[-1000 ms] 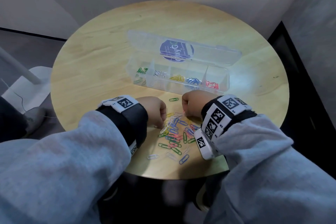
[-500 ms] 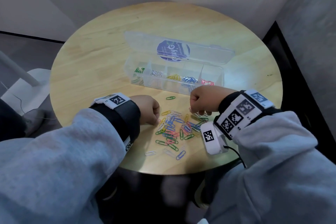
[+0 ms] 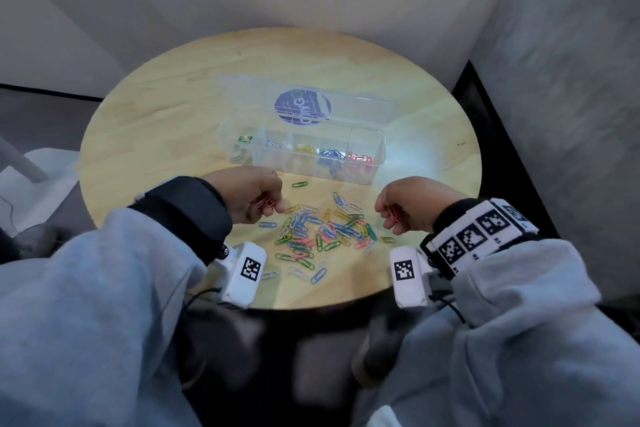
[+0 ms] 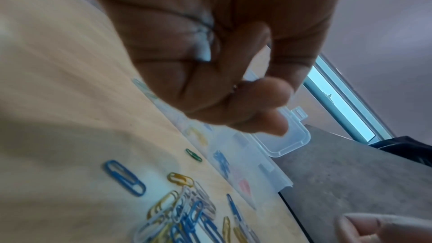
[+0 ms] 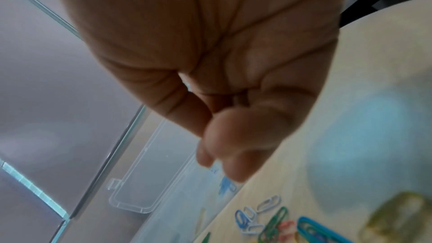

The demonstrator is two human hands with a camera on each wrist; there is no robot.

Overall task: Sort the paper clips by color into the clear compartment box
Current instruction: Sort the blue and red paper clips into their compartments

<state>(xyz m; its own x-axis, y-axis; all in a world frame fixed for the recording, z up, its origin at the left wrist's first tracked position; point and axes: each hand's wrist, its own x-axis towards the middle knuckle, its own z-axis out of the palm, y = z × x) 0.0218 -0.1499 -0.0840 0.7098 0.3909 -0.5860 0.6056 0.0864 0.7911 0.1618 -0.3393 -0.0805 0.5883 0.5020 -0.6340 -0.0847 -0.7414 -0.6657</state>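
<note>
The clear compartment box (image 3: 377, 152) stands open mid-table, its lid (image 3: 363, 107) lying back. Its cells hold green, white, yellow, blue (image 3: 330, 152) and red clips (image 3: 360, 158), left to right. A mixed pile of loose clips (image 3: 322, 229) lies in front of the box. My left hand (image 3: 273, 206) hovers at the pile's left edge and pinches red clips (image 3: 265, 203). To the right of the pile, my right hand (image 3: 386, 215) pinches a red clip (image 3: 393, 214). Both wrist views show curled fingers (image 4: 268, 95) (image 5: 233, 145) that hide the clips.
One green clip (image 3: 299, 184) lies alone between box and pile. The round wooden table (image 3: 138, 135) sits in a corner, with walls behind and to the right. A dark gap (image 3: 491, 149) runs along its right side. The pile lies close to the near edge.
Both hands have lifted off the pile and moved apart, left hand leftward and right hand rightward, each now pinching red clips. The head view has pulled back.
</note>
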